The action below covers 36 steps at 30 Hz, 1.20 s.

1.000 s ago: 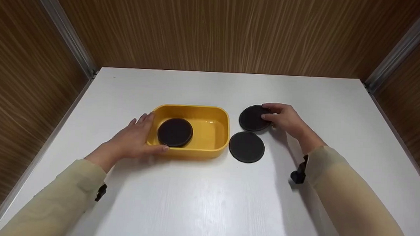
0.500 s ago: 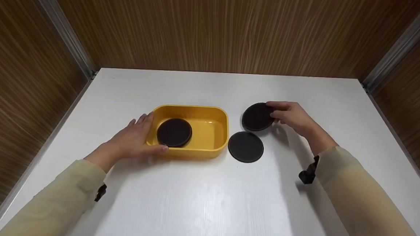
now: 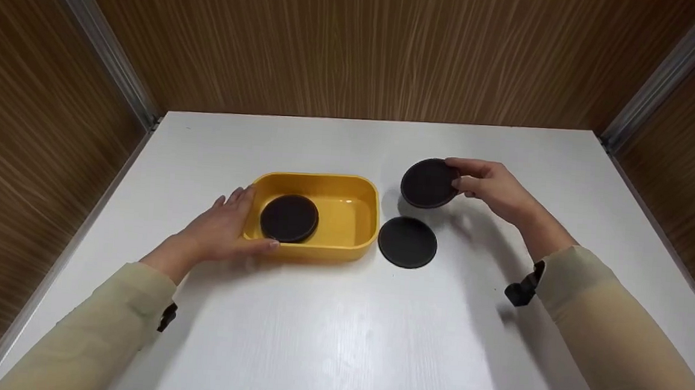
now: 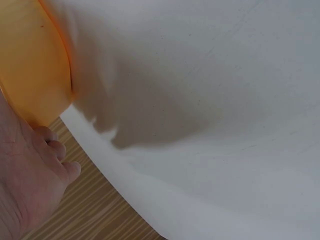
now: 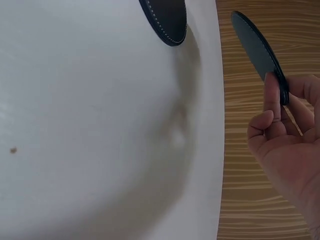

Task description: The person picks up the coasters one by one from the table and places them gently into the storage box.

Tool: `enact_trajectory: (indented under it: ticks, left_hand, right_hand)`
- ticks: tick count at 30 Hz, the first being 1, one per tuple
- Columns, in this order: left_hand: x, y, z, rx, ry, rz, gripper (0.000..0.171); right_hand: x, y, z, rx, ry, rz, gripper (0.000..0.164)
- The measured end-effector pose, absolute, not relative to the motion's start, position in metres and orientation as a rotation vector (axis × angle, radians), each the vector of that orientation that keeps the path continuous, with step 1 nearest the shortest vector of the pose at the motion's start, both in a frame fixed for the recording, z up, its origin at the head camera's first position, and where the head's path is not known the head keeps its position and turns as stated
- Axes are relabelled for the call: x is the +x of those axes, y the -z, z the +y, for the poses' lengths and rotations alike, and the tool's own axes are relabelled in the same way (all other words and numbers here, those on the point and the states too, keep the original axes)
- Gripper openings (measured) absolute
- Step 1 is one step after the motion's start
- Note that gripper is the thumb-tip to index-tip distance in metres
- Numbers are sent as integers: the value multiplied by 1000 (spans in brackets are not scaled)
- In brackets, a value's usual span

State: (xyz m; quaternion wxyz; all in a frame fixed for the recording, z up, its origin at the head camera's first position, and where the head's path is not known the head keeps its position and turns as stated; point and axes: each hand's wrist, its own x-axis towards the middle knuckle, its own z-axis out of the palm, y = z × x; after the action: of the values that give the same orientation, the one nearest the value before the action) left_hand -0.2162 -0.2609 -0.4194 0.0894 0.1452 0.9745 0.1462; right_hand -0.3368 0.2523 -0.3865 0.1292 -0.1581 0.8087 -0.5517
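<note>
In the head view my right hand (image 3: 495, 189) pinches a black round coaster (image 3: 428, 185) by its right edge, thumb against fingers. The coaster is raised off the table, its shadow apart from it. In the right wrist view the held coaster (image 5: 257, 47) appears nearly edge-on. A second black coaster (image 3: 407, 242) lies flat on the table, close by the right end of a yellow box (image 3: 344, 255). Inside that open box, toward the left, is another dark round coaster (image 3: 289, 218); whether more lie under it I cannot tell. My left hand (image 3: 218, 229) rests with extended fingers against the box's left end.
Everything stands on a white table (image 3: 338, 339). A wood-grain panel (image 3: 356, 51) rises behind its far edge, with similar panels at left and right. The stitched rim of the lying coaster (image 5: 167, 22) shows in the right wrist view.
My right hand has lifted the coaster from beside the lying one, moving slightly up and to the right. My left hand and the box have stayed put.
</note>
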Motion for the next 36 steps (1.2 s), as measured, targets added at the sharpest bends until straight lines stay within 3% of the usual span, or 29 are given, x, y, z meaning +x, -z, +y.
enact_trajectory:
  ticks: [36]
  left_hand:
    - [-215, 419, -259, 436, -443, 2907, 133]
  right_hand:
    - [-307, 356, 175, -733, 1559, 2268, 52]
